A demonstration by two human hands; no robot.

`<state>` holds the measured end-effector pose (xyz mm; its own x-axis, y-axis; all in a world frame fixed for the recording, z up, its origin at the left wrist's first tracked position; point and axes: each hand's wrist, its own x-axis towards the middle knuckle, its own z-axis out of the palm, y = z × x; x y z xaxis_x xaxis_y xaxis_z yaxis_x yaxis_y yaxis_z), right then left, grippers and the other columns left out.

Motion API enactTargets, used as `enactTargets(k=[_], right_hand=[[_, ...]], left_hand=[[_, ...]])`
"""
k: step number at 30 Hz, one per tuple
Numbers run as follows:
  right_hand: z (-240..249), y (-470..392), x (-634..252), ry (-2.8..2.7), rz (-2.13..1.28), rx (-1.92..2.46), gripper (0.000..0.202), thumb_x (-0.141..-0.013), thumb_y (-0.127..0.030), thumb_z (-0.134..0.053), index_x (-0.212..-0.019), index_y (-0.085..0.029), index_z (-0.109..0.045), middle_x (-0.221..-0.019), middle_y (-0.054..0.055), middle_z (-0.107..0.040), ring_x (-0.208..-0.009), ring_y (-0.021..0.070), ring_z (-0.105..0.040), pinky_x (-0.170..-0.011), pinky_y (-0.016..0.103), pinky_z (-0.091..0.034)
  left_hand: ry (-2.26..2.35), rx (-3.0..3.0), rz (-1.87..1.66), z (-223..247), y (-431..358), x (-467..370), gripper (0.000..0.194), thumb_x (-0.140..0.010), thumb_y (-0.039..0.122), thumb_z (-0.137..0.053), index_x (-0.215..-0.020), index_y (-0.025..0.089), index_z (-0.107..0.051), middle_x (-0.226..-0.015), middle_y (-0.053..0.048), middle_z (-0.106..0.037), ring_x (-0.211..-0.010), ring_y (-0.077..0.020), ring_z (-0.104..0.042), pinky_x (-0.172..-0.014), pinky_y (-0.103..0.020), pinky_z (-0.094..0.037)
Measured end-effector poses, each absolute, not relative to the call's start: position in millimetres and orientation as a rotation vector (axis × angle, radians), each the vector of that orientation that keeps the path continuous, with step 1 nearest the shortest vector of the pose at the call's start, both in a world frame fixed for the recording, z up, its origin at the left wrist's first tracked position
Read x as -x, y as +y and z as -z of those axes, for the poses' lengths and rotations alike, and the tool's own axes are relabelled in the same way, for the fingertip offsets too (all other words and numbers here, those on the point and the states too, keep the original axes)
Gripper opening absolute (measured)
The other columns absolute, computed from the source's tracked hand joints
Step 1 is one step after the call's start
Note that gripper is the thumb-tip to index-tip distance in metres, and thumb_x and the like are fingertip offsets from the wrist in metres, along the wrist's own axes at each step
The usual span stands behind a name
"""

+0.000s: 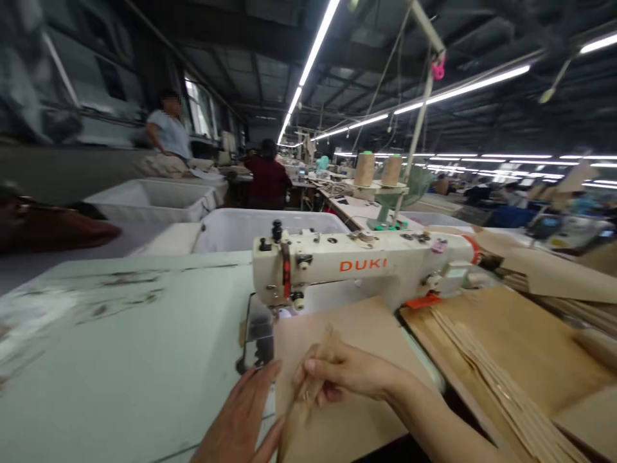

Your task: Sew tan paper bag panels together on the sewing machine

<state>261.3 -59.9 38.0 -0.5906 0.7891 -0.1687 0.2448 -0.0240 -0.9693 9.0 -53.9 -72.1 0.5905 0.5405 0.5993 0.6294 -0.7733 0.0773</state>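
Observation:
A cream sewing machine (357,260) marked DUKI stands across the table in front of me. Under its head lies a flat tan sheet (371,347), either paper or cloth; I cannot tell which. My right hand (347,372) is over this sheet, thumb and fingers pinched on a tan strip (308,393) that is blurred by motion. My left hand (243,415) is open, fingers stretched out, at the sheet's left edge near the machine's dark needle plate (259,328). The sheet hides part of the machine bed.
Right of the machine, narrow folded strips (496,386) lie on a brown board (530,341). A pale green tabletop (159,341) extends left. Behind stand white bins (154,199) and two thread cones (365,169). One person (168,132) stands far left; another, in dark red (268,177), is ahead.

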Motion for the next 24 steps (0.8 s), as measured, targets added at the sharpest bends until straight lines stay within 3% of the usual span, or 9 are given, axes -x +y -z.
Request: enactTargets(k=[3, 6, 8, 12, 16, 20, 24], right_hand=[[-5.4, -16.3, -235.1, -1.945, -1.455, 1.146, 0.046, -0.086, -0.058, -0.063, -0.082, -0.013, -0.065, -0.067, -0.001, -0.055, -0.056, 0.0097, -0.046, -0.050, 0.018, -0.035], [9.4, 8.1, -228.6, -2.001, -1.211, 1.258, 0.030, -0.073, -0.036, -0.080, -0.080, -0.014, -0.061, -0.066, -0.004, -0.054, -0.057, 0.0105, -0.047, -0.051, 0.019, -0.035], [11.0, 12.4, -231.3, -1.993, -0.964, 1.362, 0.036, -0.066, -0.026, -0.086, -0.087, -0.015, -0.058, -0.069, -0.004, -0.055, -0.061, 0.0126, -0.049, -0.054, 0.020, -0.036], [8.0, 4.4, -238.9, -2.043, -0.574, 1.382, 0.027, -0.081, -0.017, -0.072, -0.103, -0.017, -0.056, -0.094, 0.005, -0.058, -0.084, 0.0203, -0.055, -0.076, 0.030, -0.045], [9.2, -6.4, -240.1, -2.290, -0.463, 1.107, 0.025, -0.092, -0.011, -0.059, -0.114, -0.023, -0.060, -0.114, 0.006, -0.057, -0.111, 0.0228, -0.050, -0.098, 0.036, -0.040], [13.5, -11.0, -238.7, -2.426, -0.339, 0.899, 0.030, -0.101, -0.014, -0.048, -0.128, -0.025, -0.057, -0.118, 0.006, -0.059, -0.114, 0.0212, -0.049, -0.100, 0.036, -0.040], [12.5, -11.0, -238.4, -2.486, -0.372, 0.829, 0.029, -0.103, -0.017, -0.046, -0.129, -0.023, -0.058, -0.117, 0.005, -0.062, -0.114, 0.0192, -0.051, -0.104, 0.036, -0.038]], left_hand=[[-1.070, 2.642, 0.921, 55.1, -63.3, -12.8, 0.068, -0.090, 0.023, -0.051, -0.151, 0.012, -0.023, -0.138, -0.015, -0.052, -0.122, -0.0259, -0.056, -0.098, -0.035, -0.053], [-1.006, 2.705, 0.825, 43.0, -65.0, -16.8, 0.065, -0.082, 0.013, -0.052, -0.145, 0.021, -0.038, -0.137, -0.013, -0.052, -0.122, -0.0270, -0.055, -0.095, -0.039, -0.055], [-0.933, 2.720, 0.762, 38.0, -63.9, -18.6, 0.061, -0.079, 0.007, -0.051, -0.137, 0.027, -0.048, -0.134, -0.011, -0.054, -0.121, -0.0276, -0.055, -0.096, -0.045, -0.054], [-0.840, 2.736, 0.680, 34.5, -61.2, -19.5, 0.054, -0.077, 0.004, -0.049, -0.127, 0.024, -0.055, -0.137, -0.010, -0.053, -0.125, -0.0279, -0.052, -0.102, -0.051, -0.048], [-0.744, 2.777, 0.553, 35.5, -57.8, -16.9, 0.040, -0.081, 0.011, -0.054, -0.119, 0.021, -0.056, -0.138, -0.010, -0.054, -0.127, -0.0266, -0.051, -0.105, -0.044, -0.046], [-0.673, 2.762, 0.530, 40.0, -53.6, -10.9, 0.034, -0.083, 0.010, -0.054, -0.116, 0.019, -0.055, -0.135, -0.010, -0.057, -0.127, -0.0222, -0.052, -0.112, -0.037, -0.035], [-0.644, 2.738, 0.607, 49.4, -50.1, -4.4, 0.027, -0.088, 0.007, -0.046, -0.111, 0.018, -0.056, -0.133, -0.009, -0.059, -0.129, -0.0184, -0.050, -0.114, -0.034, -0.025]])
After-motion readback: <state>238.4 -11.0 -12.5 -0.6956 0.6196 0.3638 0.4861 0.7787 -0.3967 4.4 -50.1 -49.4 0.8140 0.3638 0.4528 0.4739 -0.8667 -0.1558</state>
